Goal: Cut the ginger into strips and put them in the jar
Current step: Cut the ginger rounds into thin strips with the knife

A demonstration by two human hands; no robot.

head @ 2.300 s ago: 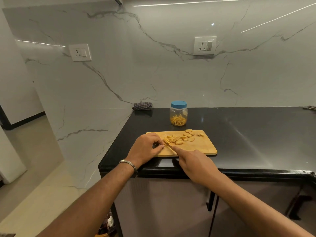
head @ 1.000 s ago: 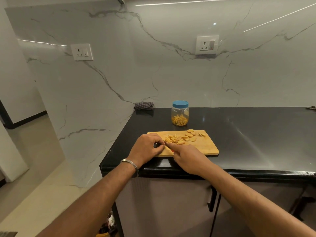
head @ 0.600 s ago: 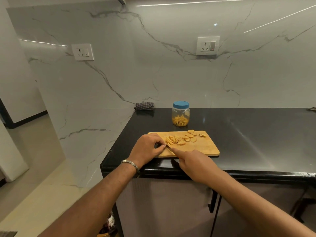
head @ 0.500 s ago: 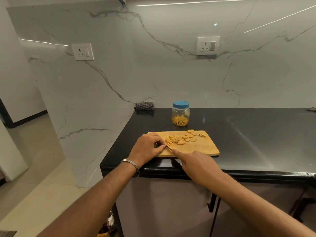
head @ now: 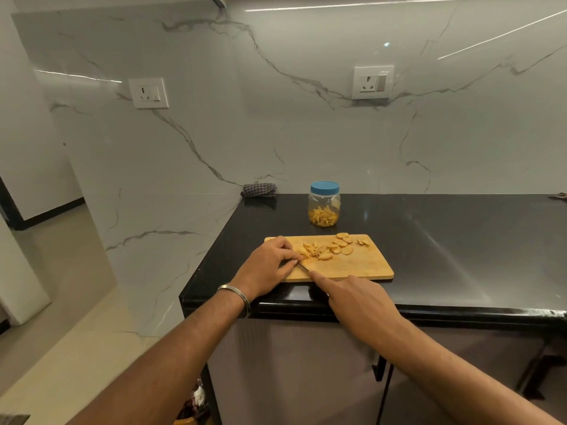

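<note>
Ginger work sits on the black tabletop (head: pixel 445 240), near its left front corner. Risks noted largest item down.

Cutting board (head: pixel 362 265): lies close to the tabletop's front edge. Downward knife pressure could skate it on the glossy surface; no mat visible beneath.

Jar (head: pixel 324 204): stands just behind the board, blue lid on, strips already inside. Lid must come off before the next transfer; a hurried scoop would scatter pieces.

Left hand (head: pixel 267 266): fingers curled down on the near end of the ginger pile (head: pixel 316 250), pinning a piece. Fingertips are right beside the blade, so a slip or a thin remaining piece puts them in the cut line.

Right hand (head: pixel 359 299): clenched on the knife handle, index finger extended along the spine. Handle itself hidden.

Knife (head: pixel 303 265): only a short dark stretch of blade shows between the hands.

Round slices (head: pixel 343 242): uncut, farther right on the board; small ones may roll under the blade.
</note>
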